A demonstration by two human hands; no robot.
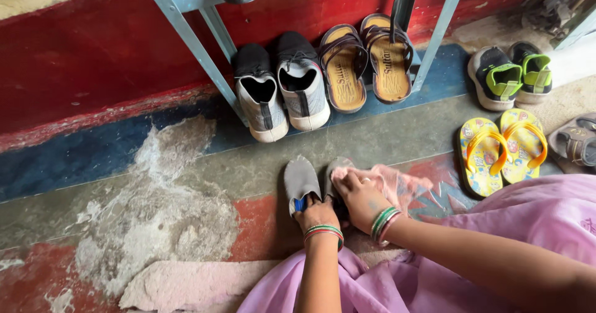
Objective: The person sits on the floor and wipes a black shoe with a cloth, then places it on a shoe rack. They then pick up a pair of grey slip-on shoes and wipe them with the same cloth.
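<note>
A pair of small grey shoes stands on the floor in front of me, the left shoe (pixel 300 181) and the right shoe (pixel 338 167) side by side. My left hand (pixel 318 214) grips the heel of the left shoe, near a blue tab. My right hand (pixel 361 197) presses a thin pink cloth (pixel 397 185) onto the right shoe, which the cloth and hand mostly hide. Both wrists wear red and green bangles.
Under a grey metal rack (pixel 192 43) by the red wall sit grey sneakers (pixel 282 89) and brown sandals (pixel 366 61). To the right lie yellow flip-flops (pixel 501 148), green-and-black shoes (pixel 512 74) and a brown sandal (pixel 577 142). My lilac garment (pixel 496 226) covers the lower right.
</note>
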